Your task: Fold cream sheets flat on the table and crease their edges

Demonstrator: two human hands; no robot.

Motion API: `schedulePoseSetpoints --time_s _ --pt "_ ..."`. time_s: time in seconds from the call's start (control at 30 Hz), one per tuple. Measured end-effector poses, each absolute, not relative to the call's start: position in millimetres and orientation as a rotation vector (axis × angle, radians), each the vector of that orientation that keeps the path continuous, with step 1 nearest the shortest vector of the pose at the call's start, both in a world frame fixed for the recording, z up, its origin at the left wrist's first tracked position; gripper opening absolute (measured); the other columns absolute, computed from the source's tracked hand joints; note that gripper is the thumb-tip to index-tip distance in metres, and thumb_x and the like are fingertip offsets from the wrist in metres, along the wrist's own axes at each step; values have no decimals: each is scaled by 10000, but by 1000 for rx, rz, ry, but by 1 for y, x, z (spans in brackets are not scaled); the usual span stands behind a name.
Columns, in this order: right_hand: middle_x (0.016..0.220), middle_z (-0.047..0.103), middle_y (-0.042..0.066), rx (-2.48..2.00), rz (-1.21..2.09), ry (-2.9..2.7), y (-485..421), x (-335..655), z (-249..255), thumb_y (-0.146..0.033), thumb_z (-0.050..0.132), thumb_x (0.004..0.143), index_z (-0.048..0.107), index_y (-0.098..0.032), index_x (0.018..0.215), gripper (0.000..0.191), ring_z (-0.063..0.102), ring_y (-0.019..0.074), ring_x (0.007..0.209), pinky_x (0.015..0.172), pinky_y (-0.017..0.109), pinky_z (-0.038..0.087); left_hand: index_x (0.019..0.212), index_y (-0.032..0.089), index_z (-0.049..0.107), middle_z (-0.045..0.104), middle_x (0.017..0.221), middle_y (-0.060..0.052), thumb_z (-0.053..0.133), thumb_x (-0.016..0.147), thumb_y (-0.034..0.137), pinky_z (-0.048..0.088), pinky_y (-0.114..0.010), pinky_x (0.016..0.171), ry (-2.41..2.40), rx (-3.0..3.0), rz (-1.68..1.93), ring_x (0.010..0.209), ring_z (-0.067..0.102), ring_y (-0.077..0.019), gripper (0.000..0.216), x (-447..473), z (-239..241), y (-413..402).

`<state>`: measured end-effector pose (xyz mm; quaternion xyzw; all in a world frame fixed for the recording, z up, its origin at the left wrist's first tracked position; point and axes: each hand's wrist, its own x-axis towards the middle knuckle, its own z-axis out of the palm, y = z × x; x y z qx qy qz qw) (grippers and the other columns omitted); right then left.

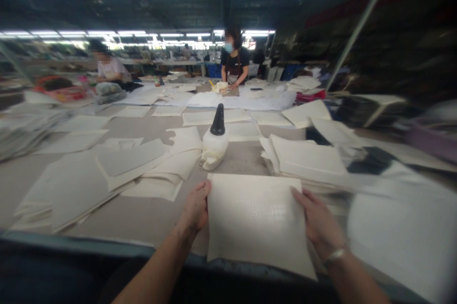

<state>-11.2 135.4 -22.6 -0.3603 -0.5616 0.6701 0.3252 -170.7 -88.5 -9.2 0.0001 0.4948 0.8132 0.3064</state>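
Note:
A cream sheet with a crocodile-scale texture (255, 218) lies at the near edge of the big grey table (143, 216). My left hand (196, 206) grips its left edge, thumb on top and fingers curled under. On the opposite edge my right hand (319, 223) holds the sheet the same way; a bracelet shows at that wrist. A white glue bottle with a black cone tip (216, 140) stands just beyond the sheet.
Stacks of cream sheets lie to the left (82, 185) and right (307, 161), with more spread across the table. Two people work at the far end, one seated (109, 68), one standing (233, 59). A blurred white pile (403, 237) sits at the near right.

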Motion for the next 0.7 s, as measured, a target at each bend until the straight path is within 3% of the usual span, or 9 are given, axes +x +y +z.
schedulePoseSetpoints --time_s 0.1,0.27,0.5,0.6,0.7 --pt "691 672 36 -955 1929 -1345 137 -16 -29 -401 747 588 616 -190 815 336 637 212 599 514 290 528 879 132 618 688 822 -78 658 720 288 521 -281 675 1282 42 2110 811 649 -204 226 -176 -13 -88" --pt "718 680 17 -1005 1934 -1306 141 -24 -35 -344 797 514 593 -179 917 481 639 201 608 523 277 524 836 133 605 671 751 -73 599 750 254 522 -287 648 1315 73 2015 747 647 -196 149 -185 -19 -86" --pt "748 677 41 -1067 2071 -1381 153 -27 -42 -295 757 557 568 -173 987 486 637 209 649 537 286 511 785 160 601 600 629 -29 584 739 314 471 -251 546 1538 177 1837 598 591 -153 162 -195 -23 -88" --pt "796 670 52 -1200 1764 -1664 157 -29 -54 -343 711 616 552 -164 1072 515 630 199 651 567 297 502 716 161 602 542 543 3 578 713 290 416 -233 499 1759 209 1695 514 525 -130 131 -199 -35 -86" --pt "859 659 61 -1261 1278 -2052 160 -29 -65 -413 650 684 561 -166 1130 517 626 202 727 665 324 497 665 170 615 560 565 11 579 678 243 372 -215 518 2033 283 1540 561 515 -129 82 -203 -45 -86"
